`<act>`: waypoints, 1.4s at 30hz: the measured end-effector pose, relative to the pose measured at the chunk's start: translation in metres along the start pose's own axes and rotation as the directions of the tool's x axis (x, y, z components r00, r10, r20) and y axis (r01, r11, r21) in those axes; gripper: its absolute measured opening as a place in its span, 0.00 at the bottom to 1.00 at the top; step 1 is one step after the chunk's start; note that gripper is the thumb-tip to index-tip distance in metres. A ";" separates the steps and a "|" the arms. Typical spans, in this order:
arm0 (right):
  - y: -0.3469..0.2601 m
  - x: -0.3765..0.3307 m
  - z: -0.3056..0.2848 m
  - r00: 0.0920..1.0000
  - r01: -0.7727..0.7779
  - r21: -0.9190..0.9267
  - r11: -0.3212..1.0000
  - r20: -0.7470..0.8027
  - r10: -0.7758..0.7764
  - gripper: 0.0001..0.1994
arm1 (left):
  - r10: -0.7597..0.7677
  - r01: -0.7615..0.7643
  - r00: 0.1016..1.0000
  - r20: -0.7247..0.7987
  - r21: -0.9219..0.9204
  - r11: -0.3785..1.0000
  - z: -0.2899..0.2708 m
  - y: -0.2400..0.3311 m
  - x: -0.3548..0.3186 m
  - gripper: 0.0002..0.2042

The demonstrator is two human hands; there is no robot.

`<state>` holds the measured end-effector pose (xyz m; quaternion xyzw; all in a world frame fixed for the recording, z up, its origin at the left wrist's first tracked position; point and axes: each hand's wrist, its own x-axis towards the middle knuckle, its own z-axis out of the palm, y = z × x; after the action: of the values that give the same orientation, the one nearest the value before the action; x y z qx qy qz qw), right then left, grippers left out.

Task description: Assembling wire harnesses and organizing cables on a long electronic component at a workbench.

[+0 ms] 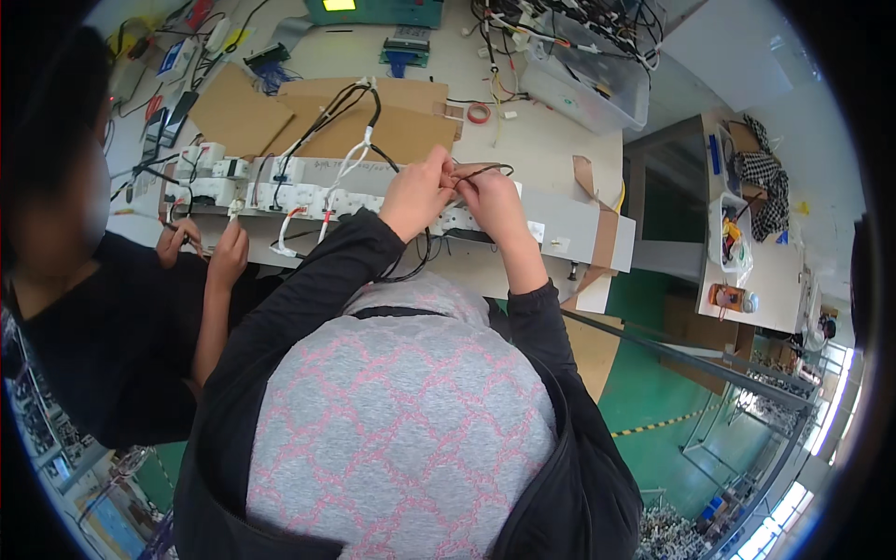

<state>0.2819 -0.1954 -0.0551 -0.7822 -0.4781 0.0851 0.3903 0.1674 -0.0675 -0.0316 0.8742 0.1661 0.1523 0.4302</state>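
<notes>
A thin black wire, bent into a loop, sits pinched between the person's two hands just above the far edge of the pale grey workbench. The left hand is closed on the wire from the left, fingers curled tight, and the right hand grips it from the other side, fingertips nearly touching the left's. Directly beneath them runs a long white wiring board, blocky and plastic, with black and white leads looping off it. Behind that lie flat brown cardboard sheets with matte, creased surfaces. A small red tape roll rests further back, near a clear plastic bin tangled full of cables. On the left, a co-worker's hands in dark sleeves work at the board's end.
</notes>
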 end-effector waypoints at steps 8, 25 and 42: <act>-0.006 -0.011 0.001 0.992 0.117 -0.231 0.966 -0.010 -0.122 0.09 | -0.060 0.066 0.991 0.117 -0.047 0.997 -0.012 -0.009 0.019 0.13; -0.028 -0.009 0.021 0.983 -0.066 -0.388 0.919 -0.184 -0.008 0.12 | 0.364 -0.336 0.929 -0.073 0.250 0.908 -0.025 0.007 -0.033 0.11; -0.037 -0.007 0.019 0.960 0.162 -0.633 0.757 -0.075 -0.269 0.08 | 0.359 -0.312 0.822 -0.442 0.178 0.933 -0.095 0.041 -0.141 0.10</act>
<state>0.2435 -0.1825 -0.0445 -0.8106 -0.5331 -0.1860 0.1555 0.0089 -0.0839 0.0392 0.8469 0.1157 0.4231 0.3005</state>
